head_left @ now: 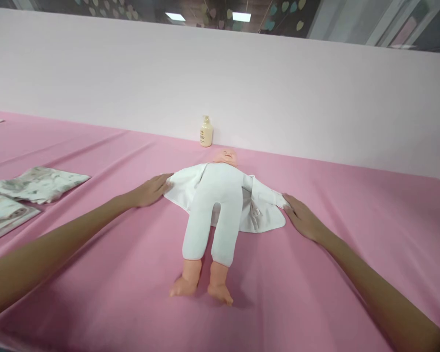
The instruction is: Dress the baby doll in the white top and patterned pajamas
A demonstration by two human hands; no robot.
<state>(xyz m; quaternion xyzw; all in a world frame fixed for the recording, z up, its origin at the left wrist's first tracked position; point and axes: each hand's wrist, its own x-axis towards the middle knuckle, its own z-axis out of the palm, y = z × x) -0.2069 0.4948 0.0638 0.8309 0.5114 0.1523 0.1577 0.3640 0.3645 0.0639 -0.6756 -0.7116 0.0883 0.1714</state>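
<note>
A baby doll [220,188] lies on its back on the pink cloth, its bare feet pointing towards me. Its body and legs are white, and an open white baby shirt [266,215] is spread out under it with the sleeves reaching to both sides. At the end of the left-hand sleeve is my left hand [152,190], its fingers together and closed on the sleeve edge. My right hand [304,217] pinches the cuff of the other sleeve. The doll's hands are not visible.
A cream pump bottle [206,133] stands against the white wall [315,102] behind the doll's head. Two folded patterned cloths, a leafy one [40,184] and a pale one [3,212], lie at the left. Pink cloth [124,293] covers the surface.
</note>
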